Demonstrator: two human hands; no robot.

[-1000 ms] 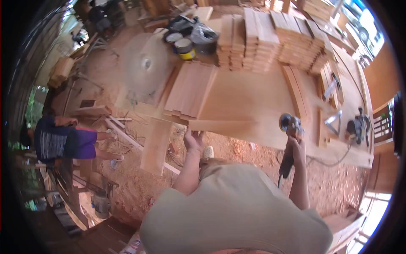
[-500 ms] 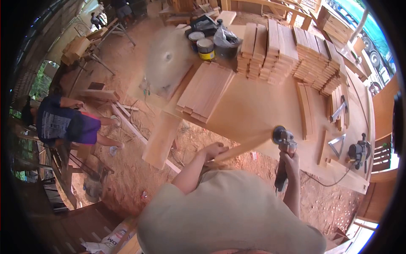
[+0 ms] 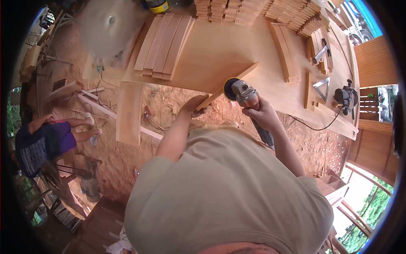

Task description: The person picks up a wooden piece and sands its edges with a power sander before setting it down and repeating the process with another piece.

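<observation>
My left hand (image 3: 195, 104) is closed around the near end of a narrow wooden slat (image 3: 216, 94), which slants up and away to the right over the table's near edge. In my right hand (image 3: 265, 115) is an angle grinder (image 3: 246, 96) with a round yellow-edged disc. The disc overlaps the slat around its middle, and the tool's dark rear body points back toward me. Beyond the slat's far end lies the bare surface of the plywood table (image 3: 237, 46).
Flat boards (image 3: 163, 46) lie side by side at the table's left. Stacked slats (image 3: 292, 15) stand at the back. On the right are a hammer (image 3: 323, 51), a metal triangle square (image 3: 322, 89) and a corded power tool (image 3: 347, 99). A person (image 3: 46, 142) sits at far left.
The view has tilted downward. The grinder's disc has gone from the slat's far end to around its middle, and the slat now slants more steeply.
</observation>
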